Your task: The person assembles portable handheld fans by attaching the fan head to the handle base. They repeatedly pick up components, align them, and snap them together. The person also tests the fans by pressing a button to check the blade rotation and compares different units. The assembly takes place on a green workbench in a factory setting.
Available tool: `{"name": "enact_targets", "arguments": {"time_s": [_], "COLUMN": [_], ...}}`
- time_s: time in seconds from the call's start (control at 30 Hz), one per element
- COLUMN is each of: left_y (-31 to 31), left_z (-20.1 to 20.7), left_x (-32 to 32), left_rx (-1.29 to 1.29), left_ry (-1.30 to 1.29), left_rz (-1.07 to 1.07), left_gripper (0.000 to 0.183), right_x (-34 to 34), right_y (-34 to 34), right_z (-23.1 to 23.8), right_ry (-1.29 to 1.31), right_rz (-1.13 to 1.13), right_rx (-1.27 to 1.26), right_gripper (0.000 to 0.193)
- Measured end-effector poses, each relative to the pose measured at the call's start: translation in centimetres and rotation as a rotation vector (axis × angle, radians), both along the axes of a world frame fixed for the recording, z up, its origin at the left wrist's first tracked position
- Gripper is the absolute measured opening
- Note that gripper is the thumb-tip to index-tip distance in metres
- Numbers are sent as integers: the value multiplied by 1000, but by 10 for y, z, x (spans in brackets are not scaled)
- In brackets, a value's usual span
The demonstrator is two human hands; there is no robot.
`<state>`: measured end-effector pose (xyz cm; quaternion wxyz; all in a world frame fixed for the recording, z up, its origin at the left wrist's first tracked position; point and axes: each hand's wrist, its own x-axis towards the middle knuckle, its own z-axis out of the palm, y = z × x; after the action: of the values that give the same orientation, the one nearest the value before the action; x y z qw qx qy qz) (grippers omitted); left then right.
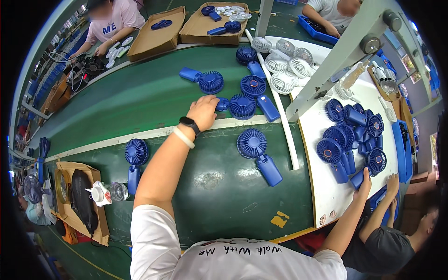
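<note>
My left hand (203, 112), with a dark wristband and a pale bangle at the wrist, reaches across the green work surface (205, 205). Its fingers close on the handle of a blue handheld fan (242, 107), whose round head lies to the right. Over the white table at the right, my right hand (364, 183) grips the handle of another blue handheld fan (376, 161), beside a pile of blue fans (335, 138). Near my left hand lie a blue fan (211, 82) and another with an orange-ringed centre (253, 86). Closer to me rest two more, one fan (252, 143) right of my forearm and one (136, 152) left.
White fans (283, 82) cluster beyond a white rail (283, 123). A slanted metal post (322, 79) rises beside the white table (310, 179). Cardboard trays (156, 39) stand at the back. A jar (118, 191) sits at left. Co-workers sit far left, far right and near right.
</note>
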<state>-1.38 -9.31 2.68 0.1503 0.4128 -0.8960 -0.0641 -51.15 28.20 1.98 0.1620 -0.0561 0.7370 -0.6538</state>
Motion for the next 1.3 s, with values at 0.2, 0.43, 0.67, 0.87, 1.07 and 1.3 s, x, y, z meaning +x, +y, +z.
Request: {"name": "enact_targets", "arguments": {"time_s": [0.2, 0.43, 0.67, 0.87, 1.07, 1.3], "left_y": [-30, 12, 149, 179, 173, 170], "left_z": [-1, 38, 25, 6, 4, -7], "left_x": [-1, 11, 46, 53, 75, 92], "left_rx": [-54, -255, 1330, 1436, 1410, 1560], "left_ry": [-230, 81, 1445, 1619, 1652, 1799], "left_rz": [-41, 61, 147, 1, -82, -263], "left_gripper": [49, 30, 42, 57, 47, 63], "right_x": [-9, -39, 135, 260, 342, 396], "right_y": [-20, 25, -17, -82, -70, -146], "right_z": [-11, -42, 48, 39, 9, -1], "right_ry": [103, 332, 836, 1036, 1139, 1406], "right_rz": [24, 90, 82, 862, 1653, 1967], "right_rx": [-67, 276, 77, 86, -2, 47], "right_gripper": [54, 59, 31, 21, 35, 56]}}
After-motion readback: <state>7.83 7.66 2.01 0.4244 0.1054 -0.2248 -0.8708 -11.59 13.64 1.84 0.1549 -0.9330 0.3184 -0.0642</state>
